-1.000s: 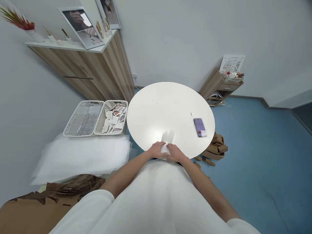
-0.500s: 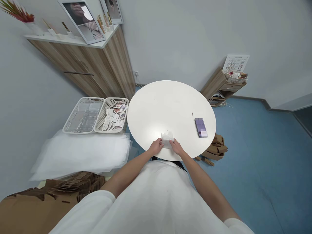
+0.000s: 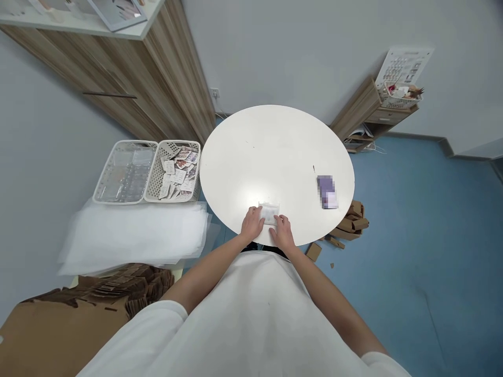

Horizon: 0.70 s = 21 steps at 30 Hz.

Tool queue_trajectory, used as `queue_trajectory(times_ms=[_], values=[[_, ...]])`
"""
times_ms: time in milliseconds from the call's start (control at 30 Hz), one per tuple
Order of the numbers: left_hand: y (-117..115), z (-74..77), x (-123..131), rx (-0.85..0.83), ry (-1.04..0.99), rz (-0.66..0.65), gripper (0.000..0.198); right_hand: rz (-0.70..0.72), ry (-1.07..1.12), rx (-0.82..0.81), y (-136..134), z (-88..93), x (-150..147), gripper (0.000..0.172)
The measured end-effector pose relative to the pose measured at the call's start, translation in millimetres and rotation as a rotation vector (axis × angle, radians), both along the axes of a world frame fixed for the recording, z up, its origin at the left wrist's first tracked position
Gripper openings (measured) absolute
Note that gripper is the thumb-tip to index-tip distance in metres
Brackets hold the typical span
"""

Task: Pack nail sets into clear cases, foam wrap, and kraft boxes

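Note:
A small whitish, translucent packet (image 3: 269, 212) lies near the front edge of the round white table (image 3: 271, 141). Its faint contents cannot be made out. My left hand (image 3: 252, 225) has curled fingers on the packet's left side, the thumb by its lower left corner. At the lower right corner, my right hand (image 3: 283, 233) holds the packet's edge with bent fingertips, its thumb lower down near the tabletop.
On the table's right lies a blurred purple item (image 3: 326, 184), a small dark object (image 3: 314, 169) beside it. To the left are a basket of printed cards (image 3: 198, 180), a basket of clear packs (image 3: 98, 188), white sheets (image 3: 133, 235) and cardboard (image 3: 70, 335). Cardboard boxes (image 3: 346, 230) sit on the floor.
The packet now looks flatter and squarer on the tabletop. My fingers have shifted to its sides and lower corner. The camera view has tilted downward.

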State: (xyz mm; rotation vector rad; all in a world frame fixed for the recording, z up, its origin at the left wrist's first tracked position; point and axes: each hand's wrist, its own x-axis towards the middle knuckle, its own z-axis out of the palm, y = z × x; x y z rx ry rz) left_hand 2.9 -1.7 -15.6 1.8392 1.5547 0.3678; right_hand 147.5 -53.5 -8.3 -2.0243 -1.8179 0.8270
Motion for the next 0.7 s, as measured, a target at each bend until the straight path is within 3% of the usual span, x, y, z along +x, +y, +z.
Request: queue_trajectory(times_ms=[233, 433, 700], values=[[-3.0, -1.8, 1.7, -0.049, 0.024, -0.018, 0.046, 0.048, 0.070, -0.186, 4.8, 1.3, 8.5, 0.064], [0.8, 6.1, -2.2, -0.140, 0.010, 0.020, 0.051, 0.113, 0.221, -0.418, 23.2, 11.4, 28.0, 0.063], [11.9, 11.4, -3.8, -0.337, -0.132, 0.180, 0.053, 0.128, 0.407, -0.449, 32.0, 9.6, 40.9, 0.064]])
